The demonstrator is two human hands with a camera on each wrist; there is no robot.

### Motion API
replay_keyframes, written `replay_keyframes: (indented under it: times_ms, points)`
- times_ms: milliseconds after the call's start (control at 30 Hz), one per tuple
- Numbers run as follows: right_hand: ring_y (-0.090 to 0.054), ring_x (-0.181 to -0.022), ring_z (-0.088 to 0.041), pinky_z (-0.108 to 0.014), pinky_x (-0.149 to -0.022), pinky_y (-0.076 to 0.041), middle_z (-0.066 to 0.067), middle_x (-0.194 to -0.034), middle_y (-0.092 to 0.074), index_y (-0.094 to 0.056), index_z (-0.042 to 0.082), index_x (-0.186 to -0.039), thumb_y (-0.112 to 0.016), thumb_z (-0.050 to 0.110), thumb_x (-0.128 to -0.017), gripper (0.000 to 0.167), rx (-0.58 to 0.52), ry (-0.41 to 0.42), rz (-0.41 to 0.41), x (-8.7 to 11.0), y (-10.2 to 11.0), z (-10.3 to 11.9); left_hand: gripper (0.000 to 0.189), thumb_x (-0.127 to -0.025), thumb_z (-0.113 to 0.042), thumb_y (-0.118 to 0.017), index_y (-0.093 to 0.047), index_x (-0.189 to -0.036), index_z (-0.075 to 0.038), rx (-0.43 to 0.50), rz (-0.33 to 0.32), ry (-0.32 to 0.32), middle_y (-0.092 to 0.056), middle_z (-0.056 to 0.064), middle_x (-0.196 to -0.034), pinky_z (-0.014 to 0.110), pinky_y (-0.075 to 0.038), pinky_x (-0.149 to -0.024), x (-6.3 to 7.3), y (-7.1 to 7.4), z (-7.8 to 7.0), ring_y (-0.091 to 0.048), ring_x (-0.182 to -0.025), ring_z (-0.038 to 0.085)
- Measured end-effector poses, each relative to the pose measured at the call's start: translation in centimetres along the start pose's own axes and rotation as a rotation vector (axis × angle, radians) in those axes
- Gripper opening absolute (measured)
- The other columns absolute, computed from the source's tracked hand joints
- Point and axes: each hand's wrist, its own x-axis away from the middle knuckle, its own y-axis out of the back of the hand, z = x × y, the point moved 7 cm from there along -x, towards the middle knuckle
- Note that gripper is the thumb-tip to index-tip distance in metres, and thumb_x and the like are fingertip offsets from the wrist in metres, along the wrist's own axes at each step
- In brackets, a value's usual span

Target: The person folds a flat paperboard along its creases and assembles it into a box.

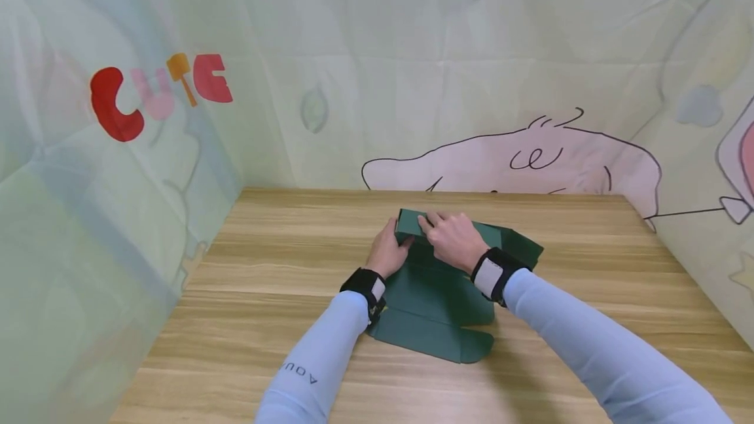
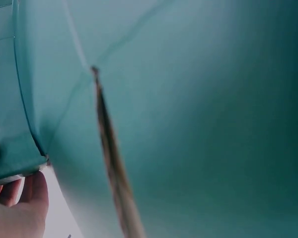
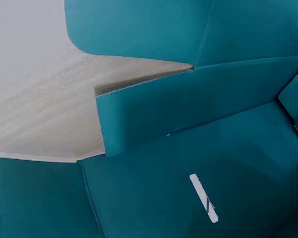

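Observation:
A dark green cardboard box (image 1: 438,296), partly folded up, lies on the wooden table with its far wall raised and its flaps spread. My left hand (image 1: 387,252) grips the far left corner, thumb on the near side and fingers at the outer side. Over the top of the raised wall bend the fingers of my right hand (image 1: 453,239); its thumb is hidden. In the left wrist view, fingers (image 2: 20,213) hold a panel edge from below. A narrow slot (image 3: 204,198) cuts through a crease in the right wrist view, and a fingertip shows at the right edge.
The light wooden table (image 1: 283,247) extends around the box on all sides. A printed cloth backdrop (image 1: 330,57) with cartoon drawings and the word CUTE stands along the table's back and sides. One box flap (image 1: 521,247) sticks out to the right.

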Motion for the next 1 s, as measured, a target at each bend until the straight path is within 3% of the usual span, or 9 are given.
replay_keyframes:
  times_ms: [333, 1000]
  points:
    - [-0.068, -0.073, -0.023, -0.029, -0.040, -0.044, -0.011, -0.101, -0.072, -0.070, 0.007, -0.117, -0.070, 0.010, -0.080, 0.037, -0.039, -0.030, -0.023, -0.1, -0.4, -0.7, 0.036, -0.100, -0.020, -0.053, -0.044, -0.132, -0.007, 0.008, 0.027, -0.013, -0.058, 0.013, -0.131, 0.045, -0.045, -0.103, -0.3, 0.2, 0.0, -0.057, -0.119, 0.025]
    - [-0.058, -0.055, -0.019, -0.025, -0.036, -0.031, -0.009, -0.100, -0.074, -0.072, 0.007, -0.115, -0.067, 0.008, -0.081, 0.034, -0.100, -0.047, -0.018, -0.3, -0.1, -1.1, 0.029, -0.094, -0.014, -0.059, -0.055, -0.121, -0.004, -0.054, -0.070, -0.006, -0.067, 0.015, -0.113, 0.041, -0.054, -0.085, -0.2, 0.8, -0.2, -0.065, -0.096, 0.024]
